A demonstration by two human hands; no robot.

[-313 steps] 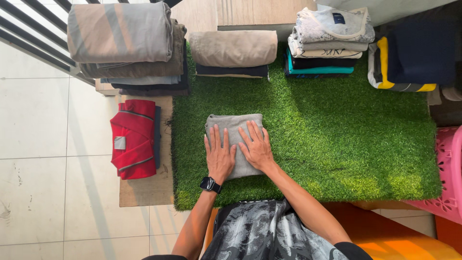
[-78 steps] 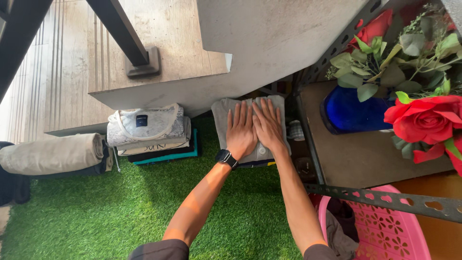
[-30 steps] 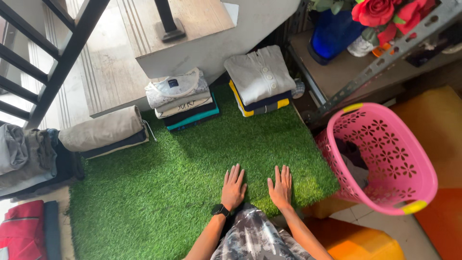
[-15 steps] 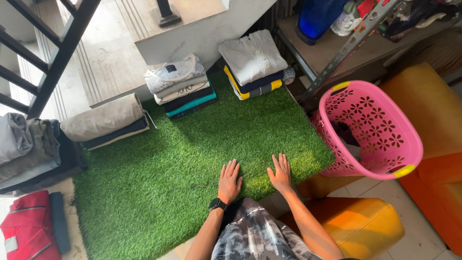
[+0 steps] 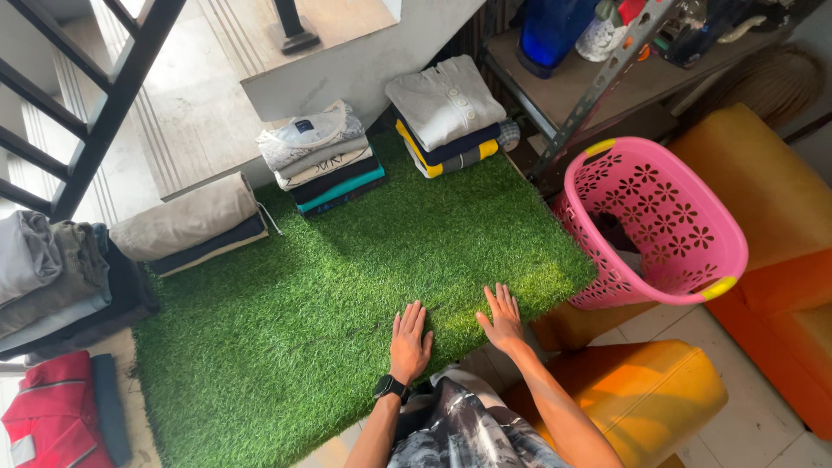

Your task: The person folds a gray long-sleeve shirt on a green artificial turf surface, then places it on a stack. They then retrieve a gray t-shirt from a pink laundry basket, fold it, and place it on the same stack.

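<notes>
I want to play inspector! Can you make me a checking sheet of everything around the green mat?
Surface: green grass mat, its middle bare.
Job's things: both hands lie flat on the mat's near edge, left hand with a black watch, right hand; neither holds anything.
Clutter: folded clothes at the far edge: grey buttoned shirt stack, light printed stack, beige roll, grey pile, red garment.
Grippers: no robot grippers, only bare hands.
Cables: nothing seen.
Surroundings: pink basket with dark cloth inside, orange seat, shelf with blue vase, stairs.
</notes>
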